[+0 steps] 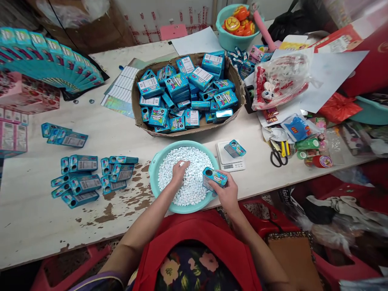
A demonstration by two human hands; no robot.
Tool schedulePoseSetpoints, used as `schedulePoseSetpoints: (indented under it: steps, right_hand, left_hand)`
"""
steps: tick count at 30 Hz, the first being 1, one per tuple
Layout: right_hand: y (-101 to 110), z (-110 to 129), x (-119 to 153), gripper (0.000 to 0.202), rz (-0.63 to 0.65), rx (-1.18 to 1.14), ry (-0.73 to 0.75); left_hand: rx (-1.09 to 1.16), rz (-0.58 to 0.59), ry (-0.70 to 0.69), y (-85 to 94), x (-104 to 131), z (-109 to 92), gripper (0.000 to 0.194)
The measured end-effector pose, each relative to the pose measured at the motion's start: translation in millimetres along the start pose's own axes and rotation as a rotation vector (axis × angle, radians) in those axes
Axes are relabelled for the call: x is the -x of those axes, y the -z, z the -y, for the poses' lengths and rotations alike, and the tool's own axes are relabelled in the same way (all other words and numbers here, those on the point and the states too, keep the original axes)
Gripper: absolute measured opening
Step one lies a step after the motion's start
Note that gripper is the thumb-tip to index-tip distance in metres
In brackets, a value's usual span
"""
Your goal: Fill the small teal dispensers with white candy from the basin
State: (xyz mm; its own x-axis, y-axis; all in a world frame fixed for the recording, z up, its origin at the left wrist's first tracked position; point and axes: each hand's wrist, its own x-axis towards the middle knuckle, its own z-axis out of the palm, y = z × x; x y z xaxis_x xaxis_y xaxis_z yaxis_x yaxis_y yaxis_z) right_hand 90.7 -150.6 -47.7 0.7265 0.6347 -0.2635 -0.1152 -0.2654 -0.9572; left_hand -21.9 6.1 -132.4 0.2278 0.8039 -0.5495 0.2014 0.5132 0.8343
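A turquoise basin [153, 171] in front of me is filled with small white candies [189, 194]. Over the candies, my left hand [179, 171] has its fingers curled together, with a few white pieces showing at the fingertips. My right hand [226, 192] grips a blue candy box [214, 177] above the basin's right rim, its printed face turned up. Just beyond that hand stands a white digital scale [232, 165] bearing another blue candy box [236, 148].
Behind the basin, a cardboard tray [142, 125] holds many blue boxes. Grouped boxes [85, 184] lie on the left. Scissors [277, 157], a bagged toy [280, 81] and small packets crowd the right. A second basin [233, 42] with orange toys stands at the back.
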Motion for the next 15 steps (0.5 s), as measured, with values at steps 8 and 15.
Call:
schedulePoseSetpoints:
  steps: [8,15]
  right_hand:
    - [-5,7,2,0.031,0.056,0.348,0.32]
    - [-26,5,5,0.027,0.175,0.52,0.487]
  left_hand:
    - [0.494,0.172,0.261,0.3,30,-42,0.022]
    - [0.535,0.227,-0.086,-5.3,81,-80,0.016]
